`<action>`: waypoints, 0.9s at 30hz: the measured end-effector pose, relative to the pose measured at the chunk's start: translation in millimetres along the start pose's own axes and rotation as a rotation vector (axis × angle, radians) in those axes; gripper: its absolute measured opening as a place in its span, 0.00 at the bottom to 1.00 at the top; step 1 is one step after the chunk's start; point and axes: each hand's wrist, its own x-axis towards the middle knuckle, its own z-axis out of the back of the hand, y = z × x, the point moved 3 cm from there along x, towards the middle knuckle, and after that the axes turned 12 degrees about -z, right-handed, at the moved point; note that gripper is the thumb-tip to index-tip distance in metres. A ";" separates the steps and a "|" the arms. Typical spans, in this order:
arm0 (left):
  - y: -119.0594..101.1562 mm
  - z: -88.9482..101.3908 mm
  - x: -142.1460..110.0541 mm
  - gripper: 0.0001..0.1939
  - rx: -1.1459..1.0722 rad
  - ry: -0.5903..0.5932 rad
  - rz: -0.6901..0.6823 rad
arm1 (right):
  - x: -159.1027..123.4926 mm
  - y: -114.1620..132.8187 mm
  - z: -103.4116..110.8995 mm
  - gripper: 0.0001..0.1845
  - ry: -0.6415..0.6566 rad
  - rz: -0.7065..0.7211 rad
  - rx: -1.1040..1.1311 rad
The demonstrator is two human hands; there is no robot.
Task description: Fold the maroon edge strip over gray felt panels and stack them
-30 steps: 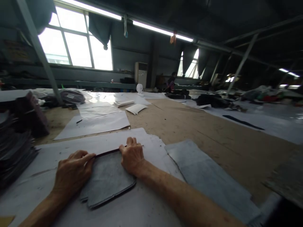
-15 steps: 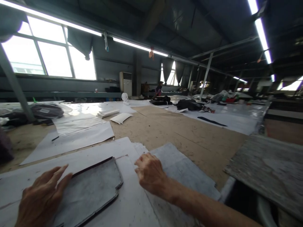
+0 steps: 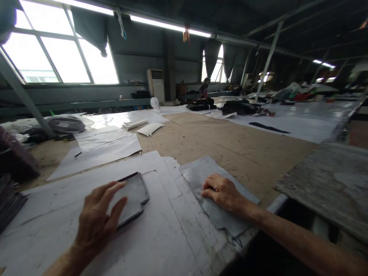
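My left hand (image 3: pixel 97 214) hovers over or rests on a grey panel (image 3: pixel 130 194) with a raised dark edge and a notched right side, lying on white paper (image 3: pixel 161 230). Its fingers are apart and nothing is held. My right hand (image 3: pixel 222 191) is over a light grey sheet of fabric-like material (image 3: pixel 198 168). Its fingers are curled, and a small dark spot shows at the fingertips. What they grip, if anything, I cannot make out. A blue-black mark or thread lies at the sheet's near corner.
Brown board (image 3: pixel 195 134) covers the table beyond. Thin white pieces (image 3: pixel 151 129) lie mid-table near a small white fan (image 3: pixel 155 104). Dark cloth (image 3: pixel 238 107) is piled farther back. A worn grey board (image 3: pixel 327 184) stands at right, dark stacked pieces (image 3: pixel 10 203) at left. A person (image 3: pixel 204 88) is far off.
My left hand has shifted right, now covering more of the dark-edged panel. My right hand has moved right, from the white paper beside the grey sheet onto the sheet. The view has tilted down.
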 end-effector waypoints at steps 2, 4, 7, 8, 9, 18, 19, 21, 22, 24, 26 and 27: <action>-40.6 -8.4 9.4 0.12 -0.234 0.066 -0.048 | 1.5 0.6 -3.1 0.04 -0.004 0.052 -0.008; -75.0 -17.2 19.3 0.11 -0.413 0.125 -0.064 | 1.3 1.5 -6.2 0.04 -0.009 0.105 -0.022; -111.3 -27.9 36.8 0.11 -0.588 0.219 -0.094 | -0.4 1.8 -10.1 0.05 -0.031 0.144 -0.033; -120.3 -30.9 42.6 0.12 -0.625 0.254 -0.117 | -0.8 1.2 -10.9 0.06 -0.044 0.141 -0.031; -128.1 -34.0 48.0 0.12 -0.652 0.291 -0.147 | -0.9 0.3 -11.3 0.06 -0.057 0.132 -0.027; -152.9 -68.1 59.6 0.15 -0.626 0.342 -0.136 | 1.5 -7.4 -5.4 0.09 -0.083 0.003 0.096; -153.1 -69.6 59.3 0.15 -0.616 0.349 -0.130 | 1.5 -7.1 -4.6 0.09 -0.081 -0.009 0.115; -154.2 -70.0 59.7 0.14 -0.601 0.374 -0.132 | 1.9 -7.3 -3.0 0.10 -0.083 -0.037 0.158; -155.0 -69.3 60.3 0.14 -0.596 0.385 -0.136 | 2.5 -8.2 -2.2 0.10 -0.086 -0.053 0.181; -156.5 -67.2 61.7 0.13 -0.595 0.405 -0.138 | 4.4 -12.7 0.3 0.10 -0.103 -0.091 0.226; -157.3 -66.3 62.3 0.13 -0.604 0.428 -0.132 | 6.3 -21.8 6.4 0.09 -0.145 -0.136 0.263; -157.4 -66.6 62.0 0.13 -0.612 0.438 -0.129 | 6.9 -28.1 12.0 0.10 -0.184 -0.159 0.276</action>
